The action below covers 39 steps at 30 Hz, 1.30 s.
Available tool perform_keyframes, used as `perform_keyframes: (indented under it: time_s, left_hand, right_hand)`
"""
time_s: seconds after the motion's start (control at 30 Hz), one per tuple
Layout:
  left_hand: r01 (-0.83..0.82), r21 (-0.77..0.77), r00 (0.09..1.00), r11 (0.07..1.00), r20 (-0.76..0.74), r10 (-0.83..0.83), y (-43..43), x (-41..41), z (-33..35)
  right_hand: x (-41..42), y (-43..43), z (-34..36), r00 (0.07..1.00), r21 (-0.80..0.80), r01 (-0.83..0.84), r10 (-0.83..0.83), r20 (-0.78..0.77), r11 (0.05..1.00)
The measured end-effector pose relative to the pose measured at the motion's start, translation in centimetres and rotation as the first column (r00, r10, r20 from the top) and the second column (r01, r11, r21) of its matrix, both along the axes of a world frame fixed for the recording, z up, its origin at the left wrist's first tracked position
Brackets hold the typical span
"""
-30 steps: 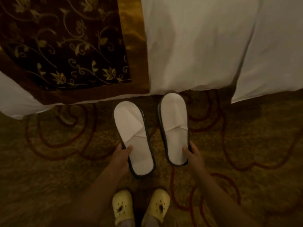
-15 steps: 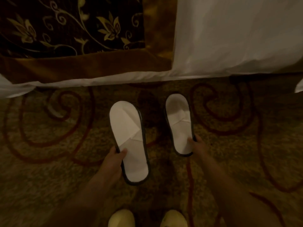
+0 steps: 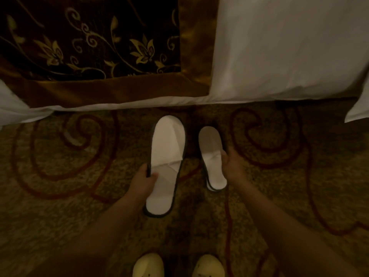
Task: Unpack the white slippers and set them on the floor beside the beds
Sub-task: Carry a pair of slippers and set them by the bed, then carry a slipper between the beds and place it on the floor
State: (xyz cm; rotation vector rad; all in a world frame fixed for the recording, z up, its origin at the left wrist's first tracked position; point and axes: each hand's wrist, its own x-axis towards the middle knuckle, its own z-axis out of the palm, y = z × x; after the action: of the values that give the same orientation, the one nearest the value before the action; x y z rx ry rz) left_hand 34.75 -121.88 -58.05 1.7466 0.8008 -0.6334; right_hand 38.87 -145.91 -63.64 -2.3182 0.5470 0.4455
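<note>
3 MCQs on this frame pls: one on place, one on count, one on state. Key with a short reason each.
1. Where do the white slippers point their toes?
A. toward the bed edge
B. toward the yellow shoes
C. away to the left

2. How many white slippers are in view?
A. one
B. two
C. four

3. What is the state of the left hand?
A. open above the carpet
B. in a grip on the side of a slipper
C. resting on the white bedding

Key:
1 A: both closed toe ends lie nearest the bed edge.
2 B: one is at the left hand, one at the right hand.
3 B: thumb and fingers close over the rim of the larger-looking slipper.
</note>
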Motion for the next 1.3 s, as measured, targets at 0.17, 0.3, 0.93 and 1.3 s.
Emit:
perform_keyframes:
  time_s: [0.17, 0.3, 0.93, 1.3]
  left_hand:
    - [0.296, 0.250, 0.949, 0.922, 0.037, -0.315, -0.6, 1.7, 5.9]
    - [0.458, 0.371, 0.857, 0.808, 0.059, -0.512, -1.2, 3.6, 12.4]
    - [0.207, 0.891, 0.502, 0.404, 0.258, -0.826, 7.7, 5.9, 53.2]
    - [0.109, 0.901, 0.632, 0.420, 0.263, -0.729, 22.2, -0.8, 64.1]
  right_hand:
    - [2.7, 2.7, 9.7, 0.804, -0.193, -0.500, 0.535, 0.260, 0.844]
    - [4.9, 3.9, 17.8, 0.569, -0.383, -0.669, 0.770, 0.289, 0.638]
    - [6.7, 11.8, 58.0, 0.391, -0.472, -0.604, 0.754, 0.527, 0.643]
    - [2.3, 27.1, 68.8, 0.332, -0.348, -0.687, 0.702, 0.630, 0.638]
